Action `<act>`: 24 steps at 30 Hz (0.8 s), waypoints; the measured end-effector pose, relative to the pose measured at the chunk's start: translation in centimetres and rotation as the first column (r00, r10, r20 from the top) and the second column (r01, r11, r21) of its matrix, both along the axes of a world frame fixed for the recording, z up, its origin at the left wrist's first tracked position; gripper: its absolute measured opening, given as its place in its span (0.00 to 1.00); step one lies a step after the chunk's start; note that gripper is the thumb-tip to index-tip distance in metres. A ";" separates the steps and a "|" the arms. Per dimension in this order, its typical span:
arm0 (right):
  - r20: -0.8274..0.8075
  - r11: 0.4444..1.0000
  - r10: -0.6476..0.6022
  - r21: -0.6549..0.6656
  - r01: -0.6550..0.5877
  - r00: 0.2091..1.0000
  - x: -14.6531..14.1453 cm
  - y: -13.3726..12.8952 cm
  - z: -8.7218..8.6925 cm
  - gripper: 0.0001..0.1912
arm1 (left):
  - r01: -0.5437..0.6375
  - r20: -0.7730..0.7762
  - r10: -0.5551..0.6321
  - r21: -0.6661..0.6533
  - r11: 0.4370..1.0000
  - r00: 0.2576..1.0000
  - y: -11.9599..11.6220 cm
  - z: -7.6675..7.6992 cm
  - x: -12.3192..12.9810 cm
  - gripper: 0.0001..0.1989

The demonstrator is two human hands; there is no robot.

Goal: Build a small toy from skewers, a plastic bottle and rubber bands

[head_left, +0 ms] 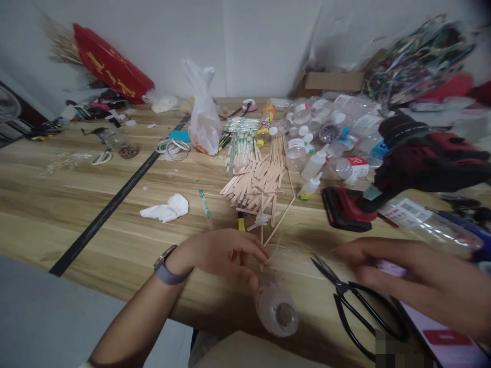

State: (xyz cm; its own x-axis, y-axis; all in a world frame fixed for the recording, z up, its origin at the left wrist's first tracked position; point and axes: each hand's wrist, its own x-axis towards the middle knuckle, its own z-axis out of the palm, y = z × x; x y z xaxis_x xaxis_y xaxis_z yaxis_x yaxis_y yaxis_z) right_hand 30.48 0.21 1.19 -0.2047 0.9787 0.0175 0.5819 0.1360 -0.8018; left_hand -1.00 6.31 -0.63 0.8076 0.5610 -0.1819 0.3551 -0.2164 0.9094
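My left hand (230, 255), with a watch at the wrist, hovers over the table's near edge. Its thumb and fingers are apart and curved, with the fingertips close to a thin wooden stick (262, 235). Just below the fingertips is a clear plastic bottle (276, 309), its round end facing me; whether the thumb touches it I cannot tell. At the right, my right hand (418, 276) is smeared by motion, so its grip is unclear. It is above a phone (441, 327) with a lit screen and beside black-handled scissors (341, 289).
Loose flat wooden sticks (255, 184) are heaped mid-table, with wrapped ones (241, 145) behind. Plastic bottles (337, 120) crowd the back right. A red and black power drill (406, 163) stands at the right. A crumpled tissue (166, 207) and white plastic bag (203, 112) lie left of centre.
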 end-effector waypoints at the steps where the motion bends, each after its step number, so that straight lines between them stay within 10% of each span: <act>1: 0.151 0.997 0.079 -0.025 -0.076 0.985 -0.6 1.0 -0.4 0.11 | -0.052 -0.095 0.058 0.061 0.997 0.994 0.1 -0.3 -0.2 0.12; 5: 0.304 0.988 -0.154 0.039 0.149 0.940 -4.6 5.2 -2.8 0.22 | -0.472 -0.209 0.582 0.404 0.783 0.786 0.5 -2.1 1.1 0.17; 9: 0.263 0.987 -0.119 -0.077 0.144 0.958 -9.0 8.1 -5.7 0.16 | -0.544 -0.192 0.726 0.544 0.638 0.660 0.1 -3.8 4.7 0.18; 24: 0.010 0.961 -0.222 -0.164 0.221 0.975 -11.1 9.8 -7.9 0.16 | -0.587 -0.189 0.746 0.508 0.630 0.638 -0.5 -3.9 7.1 0.23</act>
State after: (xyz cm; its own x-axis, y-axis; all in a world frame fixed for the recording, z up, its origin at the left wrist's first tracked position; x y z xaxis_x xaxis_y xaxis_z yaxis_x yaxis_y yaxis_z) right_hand 19.39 10.02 -6.67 0.0169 0.9893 -0.1452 0.5757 -0.1284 -0.8075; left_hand 6.10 5.80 -4.54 0.0955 0.9952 -0.0205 0.8070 -0.0653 0.5870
